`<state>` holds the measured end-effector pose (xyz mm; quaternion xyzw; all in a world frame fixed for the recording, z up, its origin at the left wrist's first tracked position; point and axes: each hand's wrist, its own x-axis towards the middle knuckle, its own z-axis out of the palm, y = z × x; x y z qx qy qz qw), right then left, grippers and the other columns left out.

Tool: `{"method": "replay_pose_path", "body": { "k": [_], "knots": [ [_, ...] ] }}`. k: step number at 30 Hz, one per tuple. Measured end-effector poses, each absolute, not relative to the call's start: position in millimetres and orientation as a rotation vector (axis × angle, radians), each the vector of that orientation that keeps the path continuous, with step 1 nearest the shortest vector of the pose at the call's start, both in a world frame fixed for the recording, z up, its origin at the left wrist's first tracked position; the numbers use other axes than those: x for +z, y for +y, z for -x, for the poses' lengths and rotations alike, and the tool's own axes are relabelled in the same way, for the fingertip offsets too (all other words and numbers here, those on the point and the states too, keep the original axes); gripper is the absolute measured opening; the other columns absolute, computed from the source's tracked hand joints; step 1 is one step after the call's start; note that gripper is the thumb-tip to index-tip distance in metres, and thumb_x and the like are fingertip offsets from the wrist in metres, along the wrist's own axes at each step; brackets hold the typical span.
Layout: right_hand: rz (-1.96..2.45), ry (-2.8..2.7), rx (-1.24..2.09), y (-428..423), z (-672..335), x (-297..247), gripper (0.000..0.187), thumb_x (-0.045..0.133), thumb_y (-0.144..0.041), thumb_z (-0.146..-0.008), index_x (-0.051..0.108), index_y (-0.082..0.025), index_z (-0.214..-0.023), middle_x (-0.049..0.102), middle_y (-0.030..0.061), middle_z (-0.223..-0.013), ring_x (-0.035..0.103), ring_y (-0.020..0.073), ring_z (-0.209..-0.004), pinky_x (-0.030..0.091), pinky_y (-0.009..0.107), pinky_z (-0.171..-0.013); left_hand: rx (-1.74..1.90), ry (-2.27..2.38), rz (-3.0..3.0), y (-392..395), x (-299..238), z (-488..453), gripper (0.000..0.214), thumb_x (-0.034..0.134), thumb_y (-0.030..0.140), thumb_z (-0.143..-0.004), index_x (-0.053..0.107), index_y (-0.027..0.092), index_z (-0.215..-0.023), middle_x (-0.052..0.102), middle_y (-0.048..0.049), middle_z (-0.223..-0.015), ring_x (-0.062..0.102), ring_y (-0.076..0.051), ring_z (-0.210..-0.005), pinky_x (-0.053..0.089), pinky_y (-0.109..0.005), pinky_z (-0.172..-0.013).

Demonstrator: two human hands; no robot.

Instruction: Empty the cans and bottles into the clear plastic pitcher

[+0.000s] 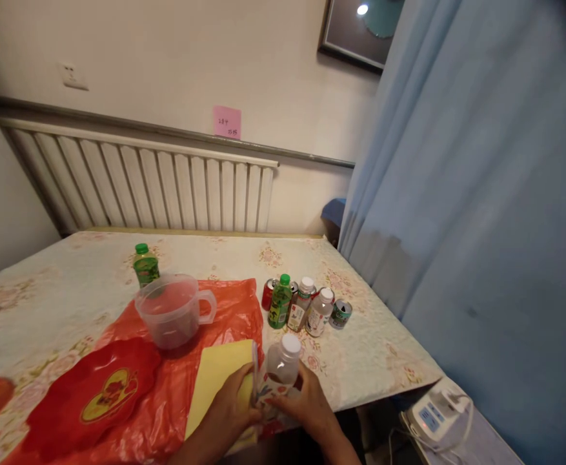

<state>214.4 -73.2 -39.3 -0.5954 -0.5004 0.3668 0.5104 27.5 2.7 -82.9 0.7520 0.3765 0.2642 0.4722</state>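
A clear plastic bottle with a white cap (283, 361) stands tilted near the table's front edge. The fingers of my right hand (312, 403) are wrapped round its right side. My left hand (229, 407) is closed at the right edge of a flat yellow item (222, 368) with a pale side, perhaps a pad or folded cloth. Its fingertips come close to the bottle, and I cannot tell whether they touch it. Beyond the hands stand a green-capped bottle (279, 303), two white-capped bottles (298, 310) and several drink cans, among them a green can (341, 314).
A red plastic sheet (234, 300) covers part of the flowered tablecloth (379, 349). On it are a clear handled jug (171, 316) and a red scalloped tray (74, 387). Another green-capped bottle (146, 265) stands behind the jug. A power strip (432, 413) sits lower right, beside a blue curtain (466, 194).
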Motion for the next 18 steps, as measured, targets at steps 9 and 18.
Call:
{"method": "replay_pose_path", "body": {
  "k": [9,18],
  "knots": [
    [1.684,-0.977,0.417,-76.8,-323.7,-64.4,0.052,0.078,-0.043,-0.059,0.064,-0.016,-0.101,0.075,0.0098,-0.094,0.071,0.0273,-0.081,0.058,0.041,-0.077,0.863,1.266,-2.479,48.4,-168.3,-11.1,0.035,0.052,0.042,-0.088,0.061,0.021,-0.115,0.065,-0.0113,-0.122,0.057,-0.03,-0.119,0.044,-0.05,-0.105],
    [1.835,-0.805,0.208,-61.4,-389.3,-93.3,0.062,0.076,-0.056,-0.058,0.063,-0.016,-0.104,0.074,0.0114,-0.098,0.071,0.0275,-0.082,0.057,0.039,-0.076,0.816,1.323,-2.606,49.2,-175.3,-9.7,0.029,0.049,0.038,-0.091,0.062,0.024,-0.113,0.065,-0.0081,-0.122,0.058,-0.027,-0.117,0.044,-0.047,-0.105]
  ]
}}
